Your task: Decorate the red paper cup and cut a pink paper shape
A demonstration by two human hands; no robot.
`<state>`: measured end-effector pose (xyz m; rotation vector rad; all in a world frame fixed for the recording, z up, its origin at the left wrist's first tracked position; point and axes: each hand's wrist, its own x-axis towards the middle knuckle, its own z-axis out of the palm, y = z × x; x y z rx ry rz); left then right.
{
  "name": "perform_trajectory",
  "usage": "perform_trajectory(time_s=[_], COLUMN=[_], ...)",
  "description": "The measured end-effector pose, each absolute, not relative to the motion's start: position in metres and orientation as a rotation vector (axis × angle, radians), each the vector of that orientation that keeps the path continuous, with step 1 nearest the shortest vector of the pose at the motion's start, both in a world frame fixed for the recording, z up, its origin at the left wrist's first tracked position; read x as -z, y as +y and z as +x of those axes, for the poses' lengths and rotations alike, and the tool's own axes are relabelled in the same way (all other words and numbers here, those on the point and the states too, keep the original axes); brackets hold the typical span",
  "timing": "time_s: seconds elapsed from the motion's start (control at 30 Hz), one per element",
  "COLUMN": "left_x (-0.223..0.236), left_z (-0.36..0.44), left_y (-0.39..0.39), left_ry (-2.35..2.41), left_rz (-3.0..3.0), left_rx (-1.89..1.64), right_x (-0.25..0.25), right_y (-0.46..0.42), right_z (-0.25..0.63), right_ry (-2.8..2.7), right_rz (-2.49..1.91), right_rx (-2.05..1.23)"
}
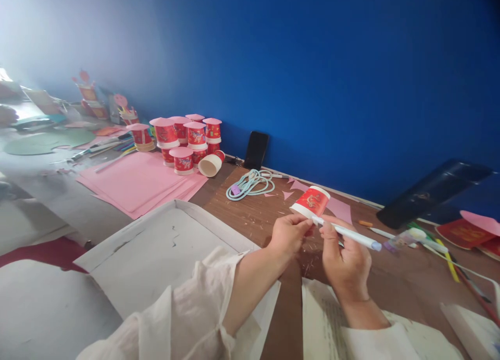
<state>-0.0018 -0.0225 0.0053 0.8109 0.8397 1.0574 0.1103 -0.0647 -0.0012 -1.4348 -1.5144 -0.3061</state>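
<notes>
A red paper cup (312, 199) with a gold pattern and white rims is tilted above the brown table. At its lower rim my left hand (288, 235) is closed, fingers pinched on the edge. My right hand (347, 263) grips a slim white pen (357, 236) with a bluish end, held at a slant. The pen's other end meets the cup's rim close to my left fingertips; the exact contact is hard to make out. Part of my right fingers is hidden behind the pen.
Stacked red cups with pink paper tops (166, 133) stand by the blue wall, beside pink sheets (136, 180). A phone (257, 149), a coiled cable (250, 185) and paper scraps lie behind my hands. A white box lid (172, 245) is left, a dark cylinder (433, 193) right.
</notes>
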Motion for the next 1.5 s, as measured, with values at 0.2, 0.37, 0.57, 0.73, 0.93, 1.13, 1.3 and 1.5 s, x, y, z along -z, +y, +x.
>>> perform_trajectory(time_s=[0.2, 0.37, 0.57, 0.73, 0.93, 1.13, 1.3, 1.5], left_x=[0.000, 0.010, 0.014, 0.014, 0.011, 0.014, 0.014, 0.011], left_z=[0.001, 0.005, 0.004, 0.004, 0.004, 0.005, 0.004, 0.004], left_y=[-0.021, -0.017, -0.016, -0.017, -0.017, -0.015, -0.015, -0.017], left_ry=[0.711, 0.597, 0.562, 0.551, 0.562, 0.571, 0.577, 0.556], left_rz=[0.678, 0.573, 0.596, 0.617, 0.610, 0.613, 0.606, 0.587], left_rx=[-1.064, -1.057, -1.052, -1.071, -1.067, -1.080, -1.060, -1.065], right_x=[0.005, 0.007, 0.007, 0.006, 0.005, 0.006, 0.005, 0.005], right_y=[-0.065, -0.066, -0.065, -0.065, -0.063, -0.062, -0.063, -0.063], right_z=[0.113, 0.117, 0.116, 0.114, 0.114, 0.114, 0.114, 0.114], right_ry=[-1.471, -1.395, -1.444, -1.495, -1.483, -1.505, -1.536, -1.523], right_rz=[-1.415, -1.419, -1.402, -1.402, -1.401, -1.387, -1.375, -1.394], right_rx=[0.351, 0.344, 0.327, 0.340, 0.418, 0.471, 0.464, 0.474])
